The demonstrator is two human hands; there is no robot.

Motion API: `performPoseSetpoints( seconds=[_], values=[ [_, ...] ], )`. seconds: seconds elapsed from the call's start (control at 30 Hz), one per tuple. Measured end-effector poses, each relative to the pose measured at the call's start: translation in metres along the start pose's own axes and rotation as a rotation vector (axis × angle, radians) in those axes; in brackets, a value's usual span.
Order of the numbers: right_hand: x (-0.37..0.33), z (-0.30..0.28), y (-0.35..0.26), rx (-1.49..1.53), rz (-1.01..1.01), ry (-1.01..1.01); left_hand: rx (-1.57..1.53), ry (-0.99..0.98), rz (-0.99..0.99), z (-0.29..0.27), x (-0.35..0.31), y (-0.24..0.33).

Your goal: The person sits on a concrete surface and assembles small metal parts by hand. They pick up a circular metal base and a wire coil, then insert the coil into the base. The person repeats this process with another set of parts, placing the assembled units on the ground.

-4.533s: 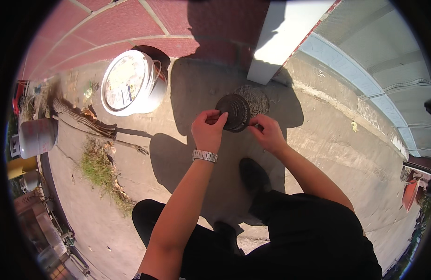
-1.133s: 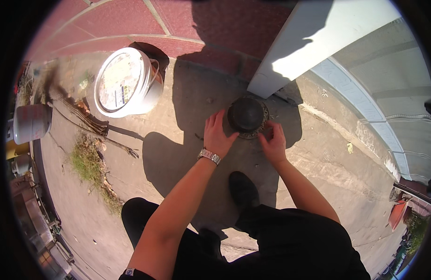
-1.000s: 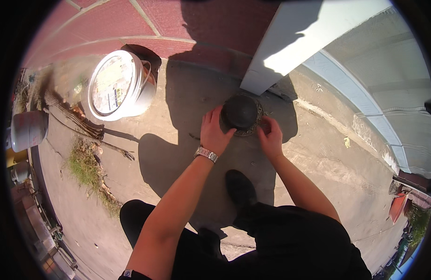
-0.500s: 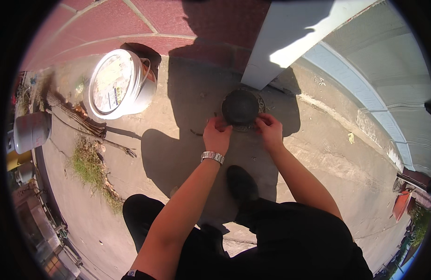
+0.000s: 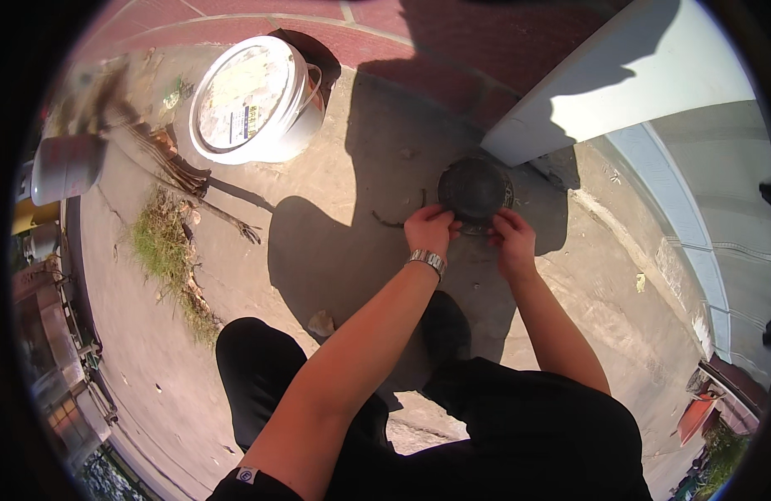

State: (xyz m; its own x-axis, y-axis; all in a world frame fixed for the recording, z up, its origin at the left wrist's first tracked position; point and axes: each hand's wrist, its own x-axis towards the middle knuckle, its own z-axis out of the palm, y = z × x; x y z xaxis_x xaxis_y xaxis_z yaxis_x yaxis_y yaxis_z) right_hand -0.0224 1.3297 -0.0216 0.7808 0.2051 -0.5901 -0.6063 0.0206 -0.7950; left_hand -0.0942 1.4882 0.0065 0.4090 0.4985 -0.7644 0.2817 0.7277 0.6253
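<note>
In front of me on the shaded concrete is a round black dish-like thing [image 5: 472, 189], with a patterned edge showing around it; its exact kind I cannot make out. My left hand [image 5: 429, 231], with a metal watch on the wrist, has its fingers closed at the near left of the rim. At the near right, thumb and fingers of my right hand [image 5: 514, 240] pinch together at the same rim. The fingertips are partly in shadow. A short dark twig [image 5: 388, 221] lies left of my left hand.
A lidded white bucket [image 5: 250, 104] stands at the far left beside a red tiled wall [image 5: 335, 37]. Beyond the dish, a white post or panel [image 5: 561, 125] comes down close to it. Dry branches [image 5: 181, 179] and a grass tuft [image 5: 164, 242] lie to the left.
The view has shifted, so the scene sits farther right and slightly higher. My hands are closer together along the near rim, the right one having moved round toward me.
</note>
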Motion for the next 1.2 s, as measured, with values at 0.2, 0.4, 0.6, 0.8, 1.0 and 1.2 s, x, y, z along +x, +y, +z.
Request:
performPoseSetpoints(
  seconds=[0.2,0.4,0.6,0.8,1.0,1.2],
  values=[
    [0.002,-0.005,0.004,-0.002,0.005,-0.03,-0.045,0.021,-0.023,0.002,0.002,-0.004],
    [0.003,-0.008,0.005,-0.032,0.002,-0.028,-0.058,-0.044,-0.033,-0.005,0.004,-0.011],
    [0.003,-0.006,0.004,-0.043,0.0,-0.025,-0.049,-0.056,-0.027,-0.005,0.006,-0.015],
    [0.005,-0.006,0.006,-0.103,-0.026,-0.007,-0.052,-0.026,-0.02,-0.002,0.004,-0.016],
    [0.008,-0.006,0.009,-0.132,-0.077,0.005,-0.048,-0.018,-0.02,-0.001,0.002,-0.013],
    [0.007,-0.006,0.011,-0.199,-0.078,0.016,-0.092,-0.014,-0.017,-0.005,0.003,-0.021]
  ],
)
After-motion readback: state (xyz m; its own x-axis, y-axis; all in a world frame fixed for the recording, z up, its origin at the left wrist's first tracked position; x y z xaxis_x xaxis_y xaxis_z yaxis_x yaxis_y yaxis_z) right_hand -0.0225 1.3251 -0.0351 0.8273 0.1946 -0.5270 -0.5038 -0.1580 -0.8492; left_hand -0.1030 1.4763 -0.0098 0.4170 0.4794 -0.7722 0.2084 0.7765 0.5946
